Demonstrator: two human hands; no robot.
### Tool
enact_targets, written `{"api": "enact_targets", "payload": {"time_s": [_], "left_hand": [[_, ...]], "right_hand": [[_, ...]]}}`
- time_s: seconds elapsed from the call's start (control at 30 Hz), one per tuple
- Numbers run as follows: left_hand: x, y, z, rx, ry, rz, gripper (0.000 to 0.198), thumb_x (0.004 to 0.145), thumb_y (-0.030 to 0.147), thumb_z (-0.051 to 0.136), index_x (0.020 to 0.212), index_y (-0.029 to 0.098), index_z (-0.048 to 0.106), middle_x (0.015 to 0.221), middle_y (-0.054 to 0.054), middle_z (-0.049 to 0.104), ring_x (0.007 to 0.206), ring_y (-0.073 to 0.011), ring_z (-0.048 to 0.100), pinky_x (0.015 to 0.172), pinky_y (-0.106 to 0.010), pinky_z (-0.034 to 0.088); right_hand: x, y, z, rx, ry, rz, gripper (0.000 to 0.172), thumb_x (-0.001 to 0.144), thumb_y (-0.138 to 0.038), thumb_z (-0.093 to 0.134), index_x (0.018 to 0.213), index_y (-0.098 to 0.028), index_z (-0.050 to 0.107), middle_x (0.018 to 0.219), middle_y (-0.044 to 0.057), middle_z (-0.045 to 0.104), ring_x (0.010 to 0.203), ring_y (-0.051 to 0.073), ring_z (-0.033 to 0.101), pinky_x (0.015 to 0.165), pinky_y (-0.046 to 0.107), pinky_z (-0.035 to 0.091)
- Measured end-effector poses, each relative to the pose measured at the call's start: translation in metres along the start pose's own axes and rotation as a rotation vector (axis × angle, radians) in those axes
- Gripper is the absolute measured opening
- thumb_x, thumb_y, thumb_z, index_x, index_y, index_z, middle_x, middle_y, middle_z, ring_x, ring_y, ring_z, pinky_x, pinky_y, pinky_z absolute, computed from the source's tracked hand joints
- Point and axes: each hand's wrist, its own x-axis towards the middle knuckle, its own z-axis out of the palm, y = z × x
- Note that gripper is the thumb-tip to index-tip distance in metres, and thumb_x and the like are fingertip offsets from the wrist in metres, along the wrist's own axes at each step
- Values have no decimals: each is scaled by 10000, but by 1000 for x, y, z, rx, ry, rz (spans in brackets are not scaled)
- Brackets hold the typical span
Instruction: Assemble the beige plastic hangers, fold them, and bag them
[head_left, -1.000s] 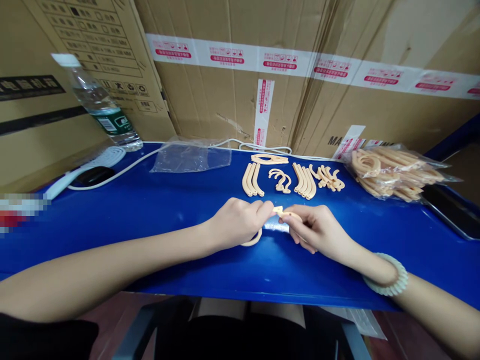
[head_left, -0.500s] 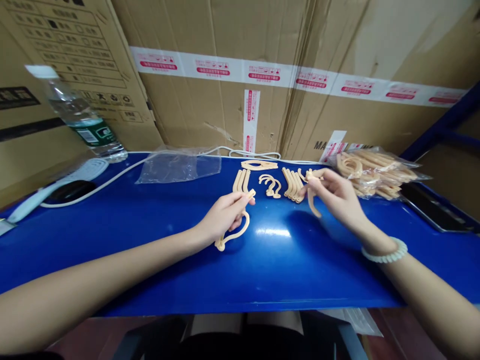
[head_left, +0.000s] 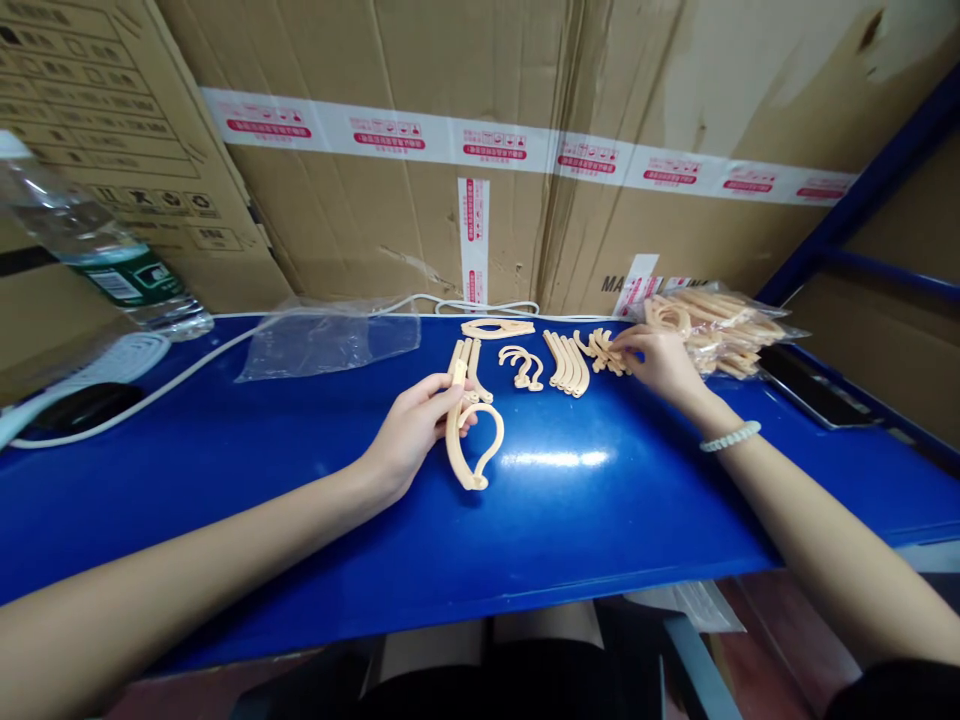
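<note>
My left hand point(head_left: 409, 430) is closed around a partly joined folding hanger point(head_left: 456, 455); its curved arm points down and its hook loops out to the right. Just behind those fingers lie a few beige hanger arms point(head_left: 477, 372). My right hand point(head_left: 666, 362), with a beaded bracelet at the wrist, has its fingers pinched at the right edge of a heap of short beige pieces point(head_left: 598, 348); what is between the fingertips is hidden. Left of that heap are a row of curved hanger arms point(head_left: 568, 366) and loose hooks point(head_left: 523, 370). A folded beige hanger point(head_left: 497, 328) lies behind them.
Clear bags of beige parts point(head_left: 716, 325) sit at the back right, beside a dark phone point(head_left: 817, 388). An empty plastic bag point(head_left: 330, 340), a white cable point(head_left: 191, 355) and a water bottle point(head_left: 112, 265) are at the left. Cardboard boxes point(head_left: 360, 220) wall the back of the blue table point(head_left: 570, 530).
My right hand has moved onto the heap of short pieces; the curved piece that hung below it no longer shows there. The hanger in my left hand has turned, showing its arm. The view has shifted.
</note>
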Motion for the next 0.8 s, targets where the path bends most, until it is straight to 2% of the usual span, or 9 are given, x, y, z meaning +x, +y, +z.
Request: {"api": "enact_targets", "payload": {"time_s": [0.1,0.17,0.23,0.3,0.37,0.47,0.53,0.7,0.8], "left_hand": [[0,0,0,-23,38,9,184,824,291,688,892,121,680,808,-48,702,727,-145,659,721,-270,538],[2,0,-1,-32,57,25,191,821,302,699,895,128,677,837,-59,725,780,-171,693,753,-294,553],[4,1,-2,-50,64,40,183,830,296,694,909,133,670,848,-63,738,812,-184,715,766,-300,562],[7,5,-3,-66,69,58,161,847,275,679,921,135,658,826,-55,739,806,-182,724,764,-295,568],[9,9,-4,-79,80,83,136,860,254,663,925,137,644,802,-43,733,779,-176,726,756,-297,575],[11,16,-6,-88,100,122,109,872,234,645,924,140,629,773,-33,725,741,-174,720,725,-295,578],[11,18,-7,-86,109,134,91,880,221,627,925,141,622,764,-33,722,733,-175,718,696,-283,569],[13,13,-11,-52,58,98,83,898,198,593,961,144,592,813,-65,735,769,-187,725,695,-283,567],[17,8,-15,-31,28,133,218,909,224,605,1105,150,545,968,-112,740,827,-198,723,708,-311,589]], "right_hand": [[-2,1,0,-35,-52,27,330,769,-31,496,903,-122,784,985,151,776,898,277,732,868,406,576],[-3,-8,0,-45,-11,59,360,788,-35,484,993,-121,767,1019,156,773,925,288,730,886,431,574],[-2,-30,-3,4,69,29,357,833,-64,489,1084,-135,733,1057,152,763,964,292,720,899,456,570],[2,-64,-7,101,144,-98,328,896,-116,501,1160,-157,692,1091,145,745,1012,285,698,910,465,561],[7,-104,-12,172,176,-307,330,941,-154,508,1241,-156,645,1161,157,714,1105,279,653,967,476,527],[13,-154,-13,117,27,-634,350,974,-265,550,1302,-162,614,1231,152,704,1239,303,583,1028,519,469],[15,-172,-5,8,-31,-779,366,991,-344,551,1287,-142,626,1237,157,708,1288,331,551,1070,569,413],[8,-169,22,-133,30,-846,215,1027,-293,523,1084,-168,688,1049,111,752,1277,285,570,1128,556,342],[3,-163,22,-85,12,-767,248,1039,-346,505,1010,-178,685,847,58,711,1017,243,662,1109,540,349]]}}
